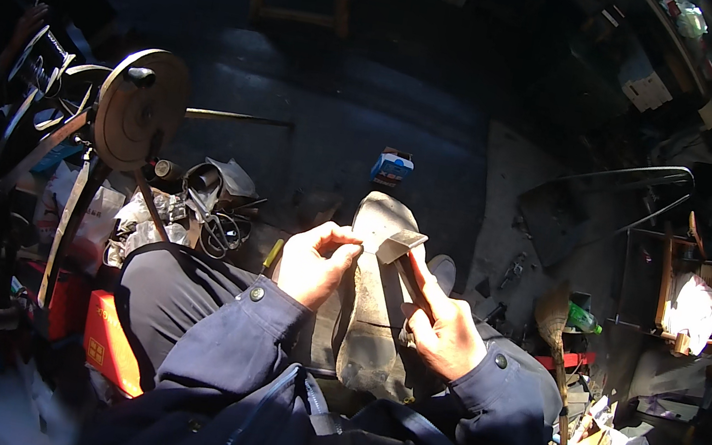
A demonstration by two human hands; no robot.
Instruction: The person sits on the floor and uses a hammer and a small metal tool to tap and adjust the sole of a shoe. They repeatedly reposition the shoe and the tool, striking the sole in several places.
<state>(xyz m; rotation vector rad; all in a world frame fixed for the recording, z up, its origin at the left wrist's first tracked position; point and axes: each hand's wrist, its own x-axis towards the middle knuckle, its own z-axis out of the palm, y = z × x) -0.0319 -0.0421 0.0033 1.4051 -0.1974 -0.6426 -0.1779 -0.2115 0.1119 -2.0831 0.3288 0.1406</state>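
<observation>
A long, worn grey shoe sole (pixel 369 341) lies between my knees, its broad pale front end pointing away from me. My left hand (pixel 315 264) is closed in a pinch at the left edge of this front part. A thin pale flap (pixel 401 246) sticks up on its right side, catching the sun. Closed round a slim dark handle (pixel 416 290), my right hand (pixel 447 330) stretches its index finger along to the flap. Whether a blade joins that handle is hidden.
Left of me stands a metal machine with a round wheel (pixel 141 109). A blue-and-white box (pixel 393 166) lies on the floor ahead. A red box (pixel 113 343) is by my left leg. A broom (pixel 552 319) and a green bottle (pixel 583 318) are at the right.
</observation>
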